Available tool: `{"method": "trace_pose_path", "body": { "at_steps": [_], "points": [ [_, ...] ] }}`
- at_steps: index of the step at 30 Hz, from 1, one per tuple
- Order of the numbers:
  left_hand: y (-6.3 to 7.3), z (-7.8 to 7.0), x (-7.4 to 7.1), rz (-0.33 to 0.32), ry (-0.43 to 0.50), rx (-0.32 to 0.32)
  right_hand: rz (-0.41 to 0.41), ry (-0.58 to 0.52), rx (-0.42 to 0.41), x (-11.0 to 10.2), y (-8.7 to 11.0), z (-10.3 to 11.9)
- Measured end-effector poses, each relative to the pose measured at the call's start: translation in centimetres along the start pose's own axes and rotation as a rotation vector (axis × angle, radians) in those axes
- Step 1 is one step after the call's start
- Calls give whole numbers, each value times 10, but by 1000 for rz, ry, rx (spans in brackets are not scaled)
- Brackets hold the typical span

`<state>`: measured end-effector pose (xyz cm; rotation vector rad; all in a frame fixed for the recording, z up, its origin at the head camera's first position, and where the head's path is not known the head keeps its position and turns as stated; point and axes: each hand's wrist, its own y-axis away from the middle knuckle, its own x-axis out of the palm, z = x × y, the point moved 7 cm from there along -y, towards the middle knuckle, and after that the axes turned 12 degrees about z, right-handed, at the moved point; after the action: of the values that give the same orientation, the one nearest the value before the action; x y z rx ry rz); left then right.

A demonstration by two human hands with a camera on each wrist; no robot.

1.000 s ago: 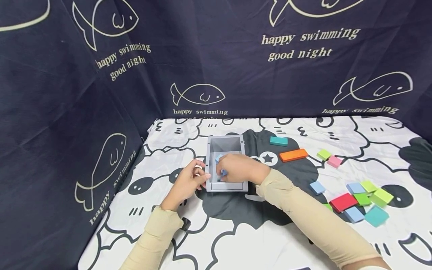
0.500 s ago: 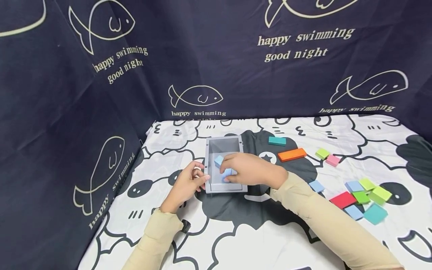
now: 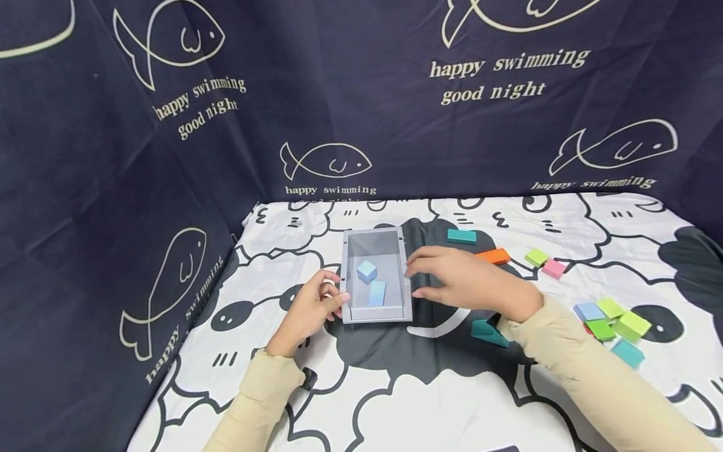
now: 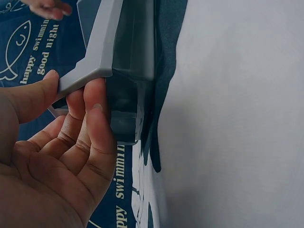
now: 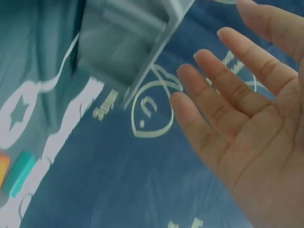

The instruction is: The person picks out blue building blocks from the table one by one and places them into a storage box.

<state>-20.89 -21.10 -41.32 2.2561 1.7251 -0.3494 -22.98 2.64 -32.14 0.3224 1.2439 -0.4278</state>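
A grey open-topped box [image 3: 378, 314] stands on the patterned cloth. Inside lie a light blue cube [image 3: 366, 271] and a longer light blue block [image 3: 376, 293], apart from each other. My left hand [image 3: 309, 311] pinches the box's left rim; in the left wrist view the thumb is above the rim [image 4: 102, 35] and the fingers below it. Just beyond the right rim, my right hand [image 3: 460, 279] is spread with nothing in it. The right wrist view shows its palm [image 5: 266, 142] and straight, parted fingers, apart from the box [image 5: 114, 42].
Loose blocks lie to the right: a teal one [image 3: 462, 236], an orange one [image 3: 492, 256], a pink one [image 3: 554, 269] and a cluster with a green block [image 3: 600, 329]. Another teal block [image 3: 489, 333] is near my right forearm. Dark curtains [image 3: 339, 94] rise behind.
My right hand has let go of the longer blue block in the box and moved out over the right rim, its fingers opening. My left hand has stayed on the left rim.
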Motion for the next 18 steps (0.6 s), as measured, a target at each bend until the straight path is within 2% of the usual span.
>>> {"method": "trace_pose_path", "body": {
  "at_steps": [10, 18],
  "points": [
    [1, 1, 0, 6, -12, -1, -72, -12, 113, -19, 58, -41],
    [0, -1, 0, 10, -25, 15, -117, 67, 232, -23, 111, -76]
  ]
}}
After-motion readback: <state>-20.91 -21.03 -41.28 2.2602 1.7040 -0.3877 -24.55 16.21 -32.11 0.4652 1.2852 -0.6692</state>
